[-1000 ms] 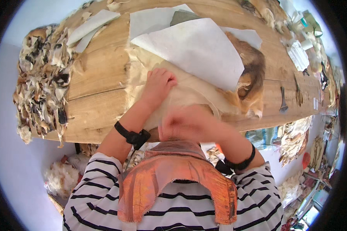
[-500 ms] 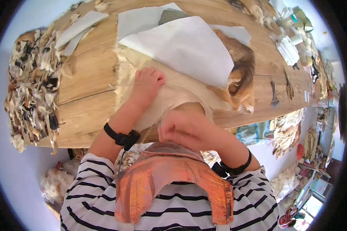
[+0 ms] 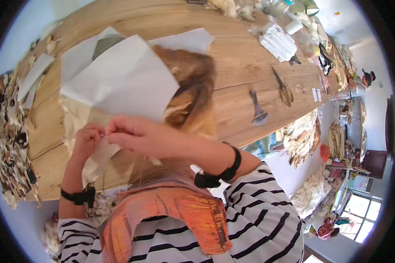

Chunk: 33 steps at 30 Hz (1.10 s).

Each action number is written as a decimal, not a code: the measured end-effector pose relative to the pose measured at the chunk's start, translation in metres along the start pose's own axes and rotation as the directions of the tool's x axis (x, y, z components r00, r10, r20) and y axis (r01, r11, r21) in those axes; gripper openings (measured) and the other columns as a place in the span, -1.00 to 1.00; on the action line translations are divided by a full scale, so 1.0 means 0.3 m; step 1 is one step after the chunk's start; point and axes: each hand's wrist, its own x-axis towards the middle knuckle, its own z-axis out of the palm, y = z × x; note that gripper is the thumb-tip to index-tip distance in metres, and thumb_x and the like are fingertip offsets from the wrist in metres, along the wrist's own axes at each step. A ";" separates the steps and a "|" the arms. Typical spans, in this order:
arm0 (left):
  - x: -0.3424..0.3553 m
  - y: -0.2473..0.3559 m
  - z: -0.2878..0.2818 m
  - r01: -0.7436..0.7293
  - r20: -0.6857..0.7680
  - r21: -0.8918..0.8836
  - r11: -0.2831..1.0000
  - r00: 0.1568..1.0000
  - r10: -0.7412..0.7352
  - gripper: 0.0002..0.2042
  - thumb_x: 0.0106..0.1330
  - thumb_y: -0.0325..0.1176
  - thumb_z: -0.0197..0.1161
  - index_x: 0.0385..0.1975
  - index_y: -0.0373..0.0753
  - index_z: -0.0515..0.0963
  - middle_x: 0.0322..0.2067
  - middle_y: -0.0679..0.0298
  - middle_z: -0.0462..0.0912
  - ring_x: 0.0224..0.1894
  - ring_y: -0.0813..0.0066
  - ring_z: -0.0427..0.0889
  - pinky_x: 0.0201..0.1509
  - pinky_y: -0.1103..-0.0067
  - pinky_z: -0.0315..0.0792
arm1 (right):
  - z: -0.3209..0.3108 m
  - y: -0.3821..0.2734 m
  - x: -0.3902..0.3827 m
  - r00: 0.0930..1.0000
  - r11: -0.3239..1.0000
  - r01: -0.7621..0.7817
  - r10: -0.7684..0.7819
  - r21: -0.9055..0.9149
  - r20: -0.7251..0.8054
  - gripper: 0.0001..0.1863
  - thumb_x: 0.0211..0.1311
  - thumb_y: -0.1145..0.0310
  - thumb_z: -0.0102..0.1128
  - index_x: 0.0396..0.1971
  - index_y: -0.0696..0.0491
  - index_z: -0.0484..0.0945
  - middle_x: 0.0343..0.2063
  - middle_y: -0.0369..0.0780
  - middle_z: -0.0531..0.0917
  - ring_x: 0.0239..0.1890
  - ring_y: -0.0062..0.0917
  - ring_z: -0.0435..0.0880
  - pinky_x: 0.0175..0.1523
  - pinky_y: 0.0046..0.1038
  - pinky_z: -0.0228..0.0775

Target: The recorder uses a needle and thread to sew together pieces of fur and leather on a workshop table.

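First, left hand [image 3: 88,138]: fingers curled, tips drawn in toward the right hand; whether they grip anything cannot be told. Right hand [image 3: 129,135]: thumb and forefinger pinched together, apparently on a thin pale needle [image 3: 104,136] that bridges the small gap between the two hands.

Item, pale skin [image 3: 71,113]: flat on the wooden table [image 3: 245,57], just beyond and beneath the hands, partly under a white sheet [image 3: 123,72]. Item, brown fur [image 3: 199,83]: on the right side of that sheet, its edge tucked under; whether joined to the skin, cannot tell. Item, grey-green scrap [image 3: 104,46]: by the sheet's far corner.

Tools, right part of table, well apart from the hands: one brush [image 3: 258,111], one pair of scissors [image 3: 285,92], neither in use.

Far left: fur scraps [image 3: 8,144], heaped.

Step in hand, by judgement: readying the needle, perhaps its thread, rather than stitching, since the fingertips meet above the skin. Next move would call for a steady light pinch, both hands braced close, and good sight of the needle tip; so slender a thing could easily slip from the fingers.
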 end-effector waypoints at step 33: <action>-0.217 -0.168 -0.284 -0.208 -0.287 0.355 0.911 0.904 0.318 -0.79 0.29 -0.48 0.28 -0.10 -0.21 0.67 0.09 0.29 0.53 0.17 0.32 0.47 0.23 0.54 0.38 | -0.916 0.122 -0.669 0.694 0.218 -0.666 -0.169 -0.714 -0.700 -0.64 0.38 0.15 0.27 -0.12 0.17 0.52 -0.30 -0.04 0.66 -0.28 -0.26 0.62 -0.13 -0.28 0.45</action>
